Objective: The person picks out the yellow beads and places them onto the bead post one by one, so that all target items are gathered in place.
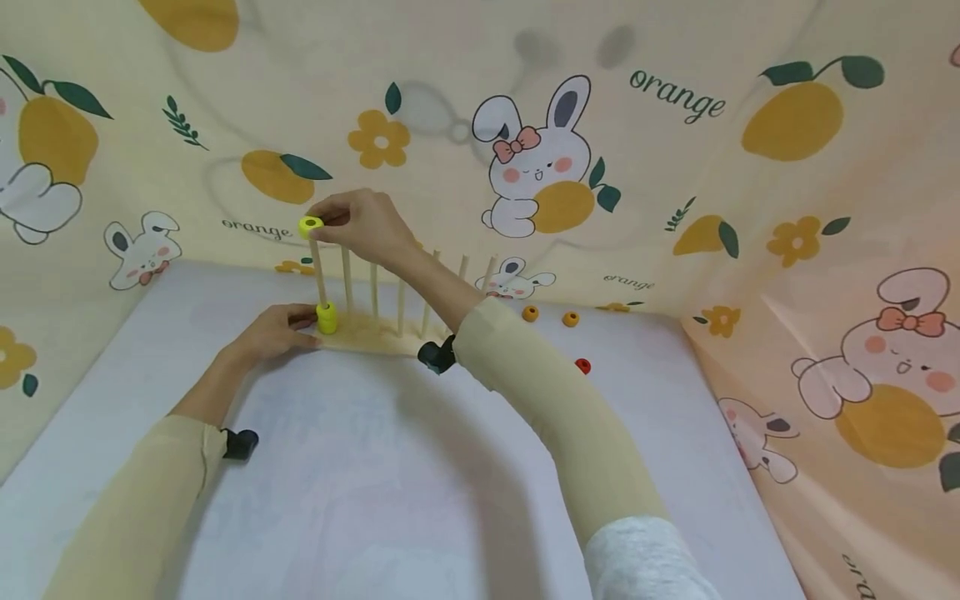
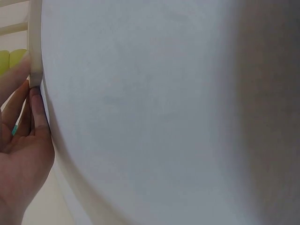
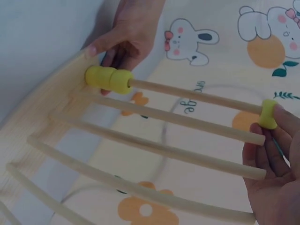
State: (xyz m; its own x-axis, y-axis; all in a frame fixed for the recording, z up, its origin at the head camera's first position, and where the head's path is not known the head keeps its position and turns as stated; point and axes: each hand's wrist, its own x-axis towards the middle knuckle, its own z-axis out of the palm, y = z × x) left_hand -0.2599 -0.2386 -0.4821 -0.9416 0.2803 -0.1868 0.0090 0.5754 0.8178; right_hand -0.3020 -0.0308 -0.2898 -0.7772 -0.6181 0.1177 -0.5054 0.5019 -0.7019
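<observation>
My right hand (image 1: 369, 223) pinches a yellow ring-shaped bead (image 3: 268, 114) at the tip of the leftmost upright peg (image 3: 197, 96) of a wooden peg stand (image 1: 367, 340). At the foot of that same peg sits a short stack of yellow beads (image 3: 108, 78). With its thumb on the base and its other fingers around the edge, my left hand (image 1: 276, 333) grips the stand's left end. The left wrist view shows this hand (image 2: 26, 159) at the base edge, and only part of the yellow beads (image 2: 10, 60).
Several bare pegs (image 1: 374, 292) rise from the base to the right. Two orange beads (image 1: 531, 313) and a red bead (image 1: 583, 366) lie on the white table (image 1: 337, 467), right of the stand. A printed cloth (image 1: 435, 50) hangs behind and at the sides.
</observation>
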